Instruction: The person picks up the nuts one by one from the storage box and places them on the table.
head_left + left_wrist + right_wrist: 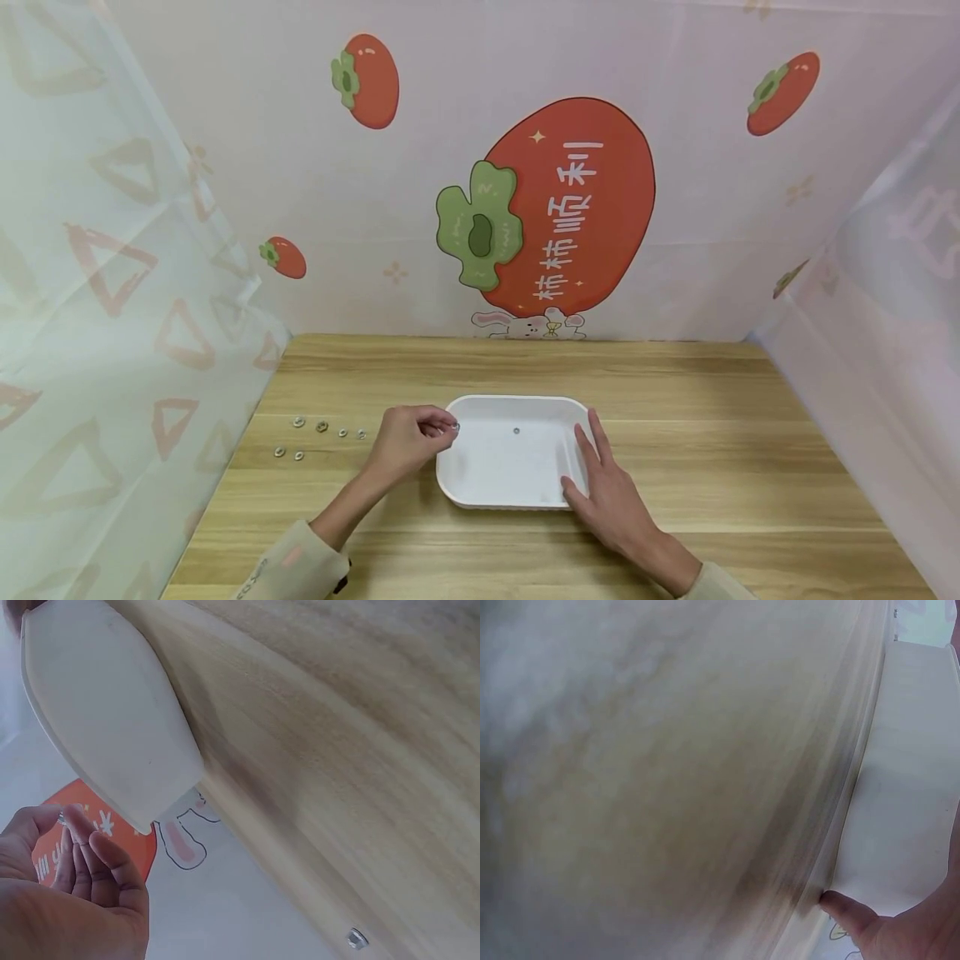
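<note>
A white tray lies on the wooden table in the head view, with one small metal nut on its floor. My left hand is over the tray's left rim, pinching a small metal nut between thumb and fingertips. The left wrist view shows the pinched nut mostly covered by the fingers, beside the tray's wall. On the tray's right side rests my right hand, fingers spread and fairly straight across the rim. Its thumb touches the tray in the right wrist view.
Several small metal nuts lie in two loose rows on the table left of the tray. One flanged nut shows up close in the left wrist view. A printed backdrop stands behind the table, with cloth at both sides.
</note>
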The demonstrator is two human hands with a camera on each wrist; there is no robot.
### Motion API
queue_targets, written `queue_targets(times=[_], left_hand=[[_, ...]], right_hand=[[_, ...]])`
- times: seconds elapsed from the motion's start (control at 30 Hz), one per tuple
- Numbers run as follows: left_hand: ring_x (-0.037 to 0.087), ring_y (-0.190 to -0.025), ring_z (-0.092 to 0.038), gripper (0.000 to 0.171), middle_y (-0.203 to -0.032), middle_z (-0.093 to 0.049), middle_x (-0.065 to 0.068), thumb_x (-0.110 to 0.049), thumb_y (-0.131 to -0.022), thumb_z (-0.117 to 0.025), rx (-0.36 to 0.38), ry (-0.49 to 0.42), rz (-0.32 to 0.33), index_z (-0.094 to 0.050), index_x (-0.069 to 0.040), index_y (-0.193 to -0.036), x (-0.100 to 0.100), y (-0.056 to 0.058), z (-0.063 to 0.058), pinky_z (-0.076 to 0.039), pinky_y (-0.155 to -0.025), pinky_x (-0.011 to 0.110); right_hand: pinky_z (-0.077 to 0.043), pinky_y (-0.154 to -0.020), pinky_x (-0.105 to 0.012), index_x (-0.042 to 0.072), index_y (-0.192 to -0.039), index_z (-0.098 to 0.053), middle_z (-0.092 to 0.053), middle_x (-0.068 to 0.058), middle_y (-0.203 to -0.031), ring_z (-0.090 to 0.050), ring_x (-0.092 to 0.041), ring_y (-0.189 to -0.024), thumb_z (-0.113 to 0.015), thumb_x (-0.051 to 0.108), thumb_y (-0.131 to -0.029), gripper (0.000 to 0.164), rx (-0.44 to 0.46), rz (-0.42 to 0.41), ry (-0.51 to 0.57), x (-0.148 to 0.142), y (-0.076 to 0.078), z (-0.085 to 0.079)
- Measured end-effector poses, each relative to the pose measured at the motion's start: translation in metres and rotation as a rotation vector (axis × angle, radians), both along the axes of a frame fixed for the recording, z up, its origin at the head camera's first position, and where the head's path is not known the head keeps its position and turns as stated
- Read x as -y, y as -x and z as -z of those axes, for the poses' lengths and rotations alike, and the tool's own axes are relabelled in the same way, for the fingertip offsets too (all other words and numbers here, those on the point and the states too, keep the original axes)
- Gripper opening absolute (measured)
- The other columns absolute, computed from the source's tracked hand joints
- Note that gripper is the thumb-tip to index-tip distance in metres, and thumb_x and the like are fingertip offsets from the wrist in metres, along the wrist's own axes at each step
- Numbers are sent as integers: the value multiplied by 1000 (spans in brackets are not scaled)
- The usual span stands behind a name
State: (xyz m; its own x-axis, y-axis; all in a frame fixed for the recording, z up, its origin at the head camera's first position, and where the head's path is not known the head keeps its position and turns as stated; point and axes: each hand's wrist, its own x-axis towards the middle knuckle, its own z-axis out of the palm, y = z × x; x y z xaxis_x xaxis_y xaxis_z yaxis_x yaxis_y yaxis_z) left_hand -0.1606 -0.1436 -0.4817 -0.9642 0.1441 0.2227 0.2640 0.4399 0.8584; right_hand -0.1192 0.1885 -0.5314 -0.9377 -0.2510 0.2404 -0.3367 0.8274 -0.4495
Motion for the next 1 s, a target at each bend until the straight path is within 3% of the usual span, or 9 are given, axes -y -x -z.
queue_targets(times=[0.2,0.43,0.77,1.0], left_hand=[[8,-72,-71,7,-84,-79,5,-5,-86,-85,109,-118,-9,-82,-4,-92,10,-2,-1,-58,-65,21],[11,-77,-72,11,-88,-80,4,-5,-86,-85,192,-161,-29,-82,-5,-97,19,-4,-2,-59,-70,22],[12,-78,-72,15,-93,-79,14,-3,-88,-82,222,-179,-32,-80,1,-102,35,-9,-2,-59,-71,22],[12,-78,-73,21,-94,-79,11,-8,-89,-84,231,-190,-66,-79,2,-106,49,-12,-1,-60,-71,24]], right_hand=[[-60,-81,-51,-5,-160,-37,-13,-16,-176,-70,-30,-89,-70,29,-97,78,-1,-3,-2,0,0,0],[-60,-78,-49,-5,-160,-37,-13,-16,-176,-70,-28,-86,-70,28,-97,79,-11,-7,5,-1,1,1],[-60,-77,-50,-4,-160,-38,-13,-17,-176,-71,-30,-86,-71,28,-96,79,-26,-11,10,-2,0,2],[-60,-77,-50,-4,-160,-37,-10,-12,-178,-69,-27,-83,-71,28,-96,79,-20,-10,15,-1,-1,1]])
